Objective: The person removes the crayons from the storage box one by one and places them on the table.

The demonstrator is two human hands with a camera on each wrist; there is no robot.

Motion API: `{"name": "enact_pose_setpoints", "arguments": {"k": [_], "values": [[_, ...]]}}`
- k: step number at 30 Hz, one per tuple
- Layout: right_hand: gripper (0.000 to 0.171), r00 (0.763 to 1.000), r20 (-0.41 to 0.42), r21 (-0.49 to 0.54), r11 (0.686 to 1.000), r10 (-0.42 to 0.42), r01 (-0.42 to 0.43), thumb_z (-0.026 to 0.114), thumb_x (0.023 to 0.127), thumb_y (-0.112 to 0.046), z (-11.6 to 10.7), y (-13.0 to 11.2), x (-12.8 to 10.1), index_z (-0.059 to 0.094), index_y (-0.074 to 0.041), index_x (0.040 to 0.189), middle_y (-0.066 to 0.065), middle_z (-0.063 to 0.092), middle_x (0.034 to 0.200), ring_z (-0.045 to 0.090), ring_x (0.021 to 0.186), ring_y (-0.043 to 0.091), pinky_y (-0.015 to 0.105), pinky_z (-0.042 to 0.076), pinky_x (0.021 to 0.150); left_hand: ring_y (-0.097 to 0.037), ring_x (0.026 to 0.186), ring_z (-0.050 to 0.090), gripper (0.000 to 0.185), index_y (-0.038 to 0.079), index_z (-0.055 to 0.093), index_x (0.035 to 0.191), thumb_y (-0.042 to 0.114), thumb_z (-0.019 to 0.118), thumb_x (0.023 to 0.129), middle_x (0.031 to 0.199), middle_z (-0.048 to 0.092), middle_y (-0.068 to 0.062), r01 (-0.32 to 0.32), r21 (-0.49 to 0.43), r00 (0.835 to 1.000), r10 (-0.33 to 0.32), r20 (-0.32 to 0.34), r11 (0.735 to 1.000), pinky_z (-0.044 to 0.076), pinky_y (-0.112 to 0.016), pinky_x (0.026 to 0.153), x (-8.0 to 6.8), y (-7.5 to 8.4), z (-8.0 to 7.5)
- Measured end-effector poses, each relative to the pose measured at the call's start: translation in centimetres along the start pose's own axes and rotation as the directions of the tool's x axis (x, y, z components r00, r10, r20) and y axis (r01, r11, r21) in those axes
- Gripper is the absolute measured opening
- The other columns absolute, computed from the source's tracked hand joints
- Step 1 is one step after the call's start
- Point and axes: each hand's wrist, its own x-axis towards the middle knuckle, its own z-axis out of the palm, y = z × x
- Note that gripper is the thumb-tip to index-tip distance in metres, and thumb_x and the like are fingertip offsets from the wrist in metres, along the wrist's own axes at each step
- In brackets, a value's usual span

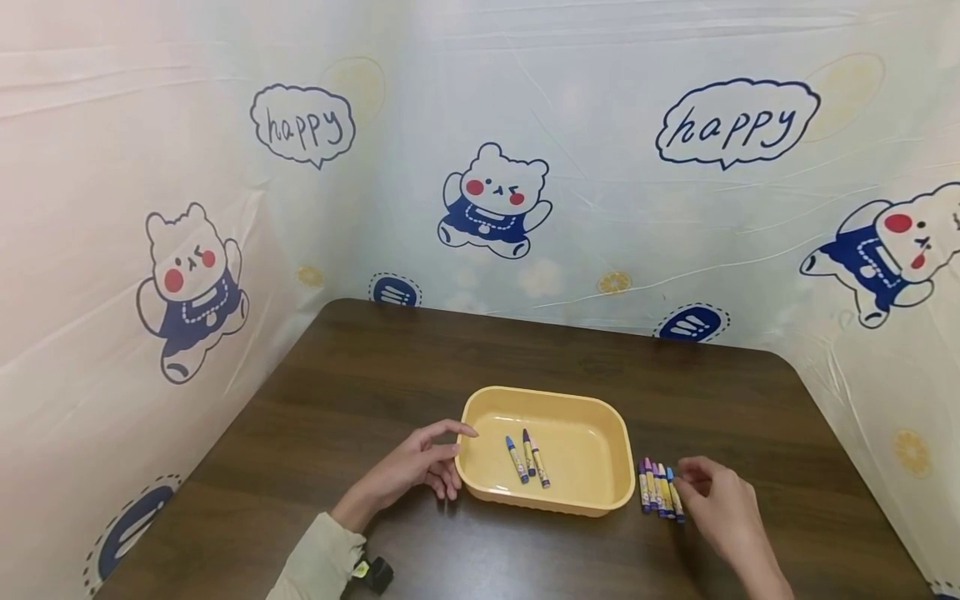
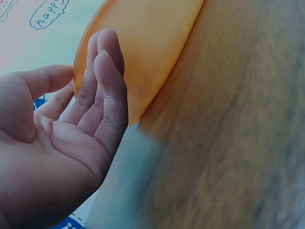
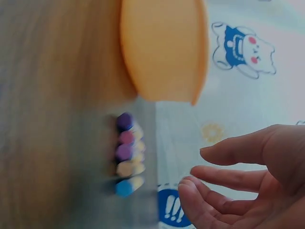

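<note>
A yellow plastic tray sits on the dark wooden table. Three crayons lie side by side on its floor. My left hand touches the tray's left wall. In the left wrist view the straight fingers of my left hand lie against the tray's outer wall, holding nothing. A row of several crayons lies on the table just right of the tray. My right hand hovers beside that row, empty with fingers loosely bent. The right wrist view shows my right hand apart from the blurred crayons and tray.
Plastic sheets printed with bears and "happy" bubbles wall in the table at the back and both sides. A small black device sits by my left wrist. Bare wood lies behind the tray and to its left.
</note>
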Motion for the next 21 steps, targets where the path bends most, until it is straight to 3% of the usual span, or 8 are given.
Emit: {"name": "enact_pose_setpoints", "arguments": {"k": [9,21], "values": [[0.02,0.972,-0.172,0.027,0.986,-0.157,0.164,0.072,0.088,-0.007,-0.1,-3.9,0.2,0.072,-0.003,0.108,0.009,0.067,0.098,0.066,0.085,0.022,0.036,0.056,0.071,-0.023,0.065,0.069,0.034,0.013,0.05,0.14,0.017,0.046,0.107,0.08,0.07,-0.015,-0.002,-0.006,1.0,0.002,-0.001,1.0,0.056,-0.032,0.057,0.2,-0.2,0.0],[0.017,0.934,-0.176,0.082,0.941,-0.311,0.329,0.076,0.083,-0.001,2.4,-8.5,1.7,0.073,-0.002,0.1,0.011,0.067,0.097,0.062,0.079,0.019,0.033,0.056,0.065,-0.023,0.065,0.069,0.036,0.009,0.048,0.141,0.018,0.046,0.107,0.08,0.07,-0.015,0.01,-0.008,1.0,-0.01,-0.009,1.0,0.056,-0.032,0.057,0.1,-0.2,0.0]]}}
